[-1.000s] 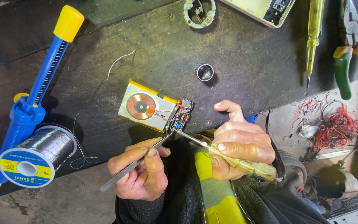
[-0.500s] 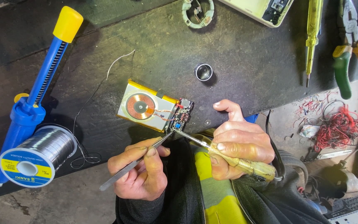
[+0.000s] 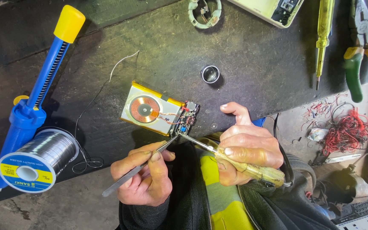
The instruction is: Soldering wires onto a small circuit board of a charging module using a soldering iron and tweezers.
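Where the dark work mat point(image 3: 252, 59) ends in a ragged front edge close to the person's body, the left hand point(image 3: 143, 176) pinches a pair of metal tweezers point(image 3: 139, 167) between thumb and fingers, their tips reaching the lower right corner of a small circuit board point(image 3: 188, 118). At the same corner, the right hand point(image 3: 245, 147) is closed in a fist around the translucent yellowish handle of a soldering iron point(image 3: 235, 162), whose metal tip meets the tweezer tips at the board's edge. Attached to the board's left side lies a flat silver pouch cell with yellow edging and a copper coil point(image 3: 145, 108) on its face; the whole assembly rests near the mat's front edge, just ahead of both hands. Bare mat lies open beyond the assembly, up to a small metal ring point(image 3: 210, 74). To the left, well apart, a spool of solder wire point(image 3: 37, 162) with a round blue-and-yellow label on its end stands touching a blue desoldering pump point(image 3: 35, 102) with a yellow plunger cap, which lies aslant toward the upper left. Along the right edge lie a yellow-green screwdriver point(image 3: 322, 40) and green-and-orange-handled pliers point(image 3: 363, 59); below them, off the mat, sits a tangle of red wire scraps point(image 3: 348, 132).
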